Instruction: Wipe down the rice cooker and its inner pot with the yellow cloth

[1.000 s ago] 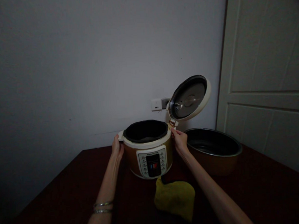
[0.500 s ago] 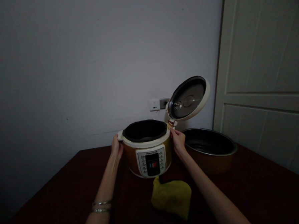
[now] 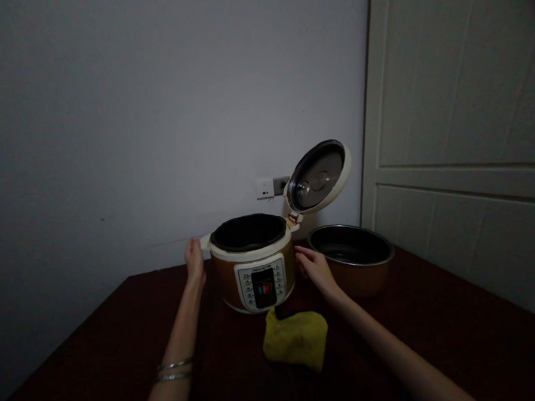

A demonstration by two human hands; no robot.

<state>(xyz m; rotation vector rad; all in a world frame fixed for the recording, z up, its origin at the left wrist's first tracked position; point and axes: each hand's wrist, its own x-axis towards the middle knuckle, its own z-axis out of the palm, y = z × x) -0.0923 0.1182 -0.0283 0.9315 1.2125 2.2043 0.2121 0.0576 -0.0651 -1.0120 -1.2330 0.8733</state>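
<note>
A white-and-orange electric pressure cooker stands on a dark red table with its round lid raised to the right. Its dark inner pot shows in the opening. My left hand is at the white handle on the left side, fingers curled against its outer end. To the right, my right hand is loosely bent and apart from the cooker wall, with nothing visible in its fingers. A yellow cloth lies crumpled in front, between my forearms.
A second wide pot, orange outside and dark inside, stands behind my right hand. A wall socket plate is behind the cooker. Wall lies along the table's back, and a pale panelled door is on the right.
My right hand has let go of the cooker's right side and dropped a little. My left hand has slid slightly outward on the handle. The view has turned right.
</note>
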